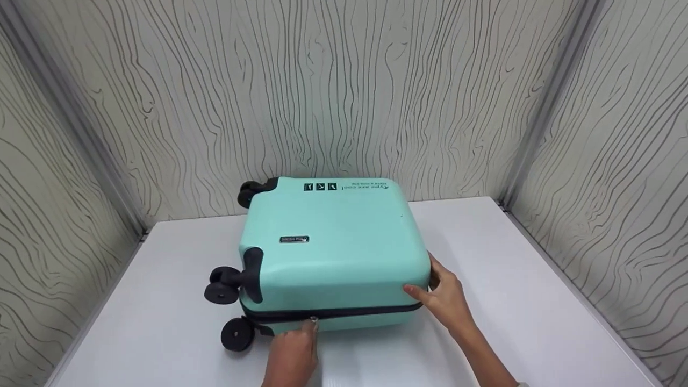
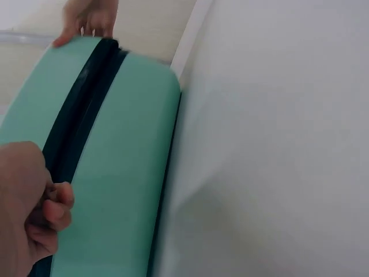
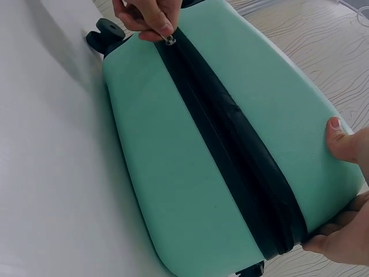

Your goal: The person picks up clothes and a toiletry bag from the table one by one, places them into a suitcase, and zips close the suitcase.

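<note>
A mint-green hard-shell suitcase (image 1: 338,242) lies flat on the white table, its wheels pointing left. Along its near side runs a black zipper band (image 1: 371,310), whose two edges stand apart between the left hand and the right corner. My left hand (image 1: 293,352) pinches the metal zipper pull (image 3: 170,41) toward the wheeled end of that side. At the near right corner, my right hand (image 1: 449,301) grips the upper shell, thumb on the near face and fingers round the right end. The suitcase's inside is hidden.
Black wheels (image 1: 221,285) jut out past the suitcase's left end. White table surface (image 1: 516,301) extends on both sides of it. Wood-grain patterned panels (image 1: 344,91) rise behind the table and at both sides, with grey metal strips (image 1: 553,102) at the corners.
</note>
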Tool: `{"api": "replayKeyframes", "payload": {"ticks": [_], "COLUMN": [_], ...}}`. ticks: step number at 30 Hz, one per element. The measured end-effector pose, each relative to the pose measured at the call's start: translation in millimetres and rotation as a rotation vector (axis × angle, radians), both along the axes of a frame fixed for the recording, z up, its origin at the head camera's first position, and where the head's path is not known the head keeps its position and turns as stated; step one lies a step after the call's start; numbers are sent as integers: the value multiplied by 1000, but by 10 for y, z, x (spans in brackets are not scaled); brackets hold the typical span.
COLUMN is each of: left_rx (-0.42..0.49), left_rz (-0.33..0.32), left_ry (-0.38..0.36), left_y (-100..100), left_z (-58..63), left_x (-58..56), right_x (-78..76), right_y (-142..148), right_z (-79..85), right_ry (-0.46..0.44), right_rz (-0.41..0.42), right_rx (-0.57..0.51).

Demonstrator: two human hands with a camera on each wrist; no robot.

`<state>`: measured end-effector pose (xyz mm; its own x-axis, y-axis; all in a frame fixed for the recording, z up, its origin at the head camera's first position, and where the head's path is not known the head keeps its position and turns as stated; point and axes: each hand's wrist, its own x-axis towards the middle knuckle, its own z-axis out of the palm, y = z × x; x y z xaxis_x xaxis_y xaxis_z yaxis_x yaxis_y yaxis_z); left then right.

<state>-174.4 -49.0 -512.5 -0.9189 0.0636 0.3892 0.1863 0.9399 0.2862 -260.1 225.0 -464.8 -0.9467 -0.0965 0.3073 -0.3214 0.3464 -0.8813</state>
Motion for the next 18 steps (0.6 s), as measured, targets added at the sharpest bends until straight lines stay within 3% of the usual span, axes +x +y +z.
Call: {"api": "replayKeyframes", "payload": {"ticks": [3,7,13,18], "left_rx": [2,-16,-57,-104], "left_rz": [-63,-92,-126,-134], "left_ry": [-30,-39,-22,12], "left_y": [232,486,800,1075], "left_z": [-2,-40,-62,-61], "left_x": [-45,-82,-153,-213], "right_x": [-9,28,150,49], "right_y": [36,32,-24,-38], "right_z": [-15,-17,176,50], "right_ry": [11,5,8,36], "right_rz": [9,-9,-18,-6], "right_rx": [4,0,-2,-12]}}
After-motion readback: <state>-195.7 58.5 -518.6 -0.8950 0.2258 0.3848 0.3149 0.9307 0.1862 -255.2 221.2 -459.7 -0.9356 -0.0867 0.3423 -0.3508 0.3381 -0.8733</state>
